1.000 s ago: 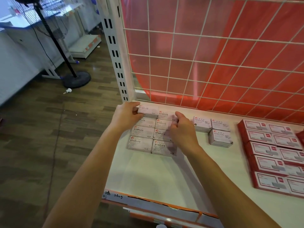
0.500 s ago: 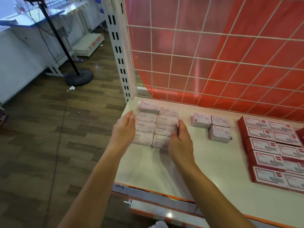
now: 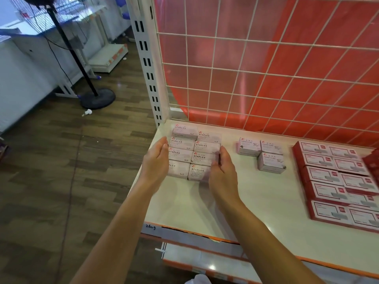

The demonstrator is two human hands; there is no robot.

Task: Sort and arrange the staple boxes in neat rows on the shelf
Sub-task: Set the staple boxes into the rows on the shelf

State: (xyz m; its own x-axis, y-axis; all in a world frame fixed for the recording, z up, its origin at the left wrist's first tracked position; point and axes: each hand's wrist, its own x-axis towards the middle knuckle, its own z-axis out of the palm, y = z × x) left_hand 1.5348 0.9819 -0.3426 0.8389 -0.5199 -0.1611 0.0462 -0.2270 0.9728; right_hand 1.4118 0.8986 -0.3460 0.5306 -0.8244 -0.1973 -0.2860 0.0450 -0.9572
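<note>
Several pale pink staple boxes point(image 3: 194, 149) lie in two columns at the back left corner of the white shelf point(image 3: 256, 203). My left hand point(image 3: 156, 162) presses flat against the left side of the block, fingers straight. On the right side, my right hand point(image 3: 222, 170) presses the block with its fingers slightly bent against the box ends. The two front boxes sit between my palms. The back right box sits a little askew from its neighbour.
Three pink paper clip boxes point(image 3: 260, 153) stand to the right of the block. Red boxes point(image 3: 336, 181) lie in rows at the far right. A white wire grid point(image 3: 266, 78) with a red sheet backs the shelf. A fan stand point(image 3: 96, 97) is on the floor at left.
Both hands came back from the rear boxes to the front part of the block and now press its two sides. The view has shifted slightly.
</note>
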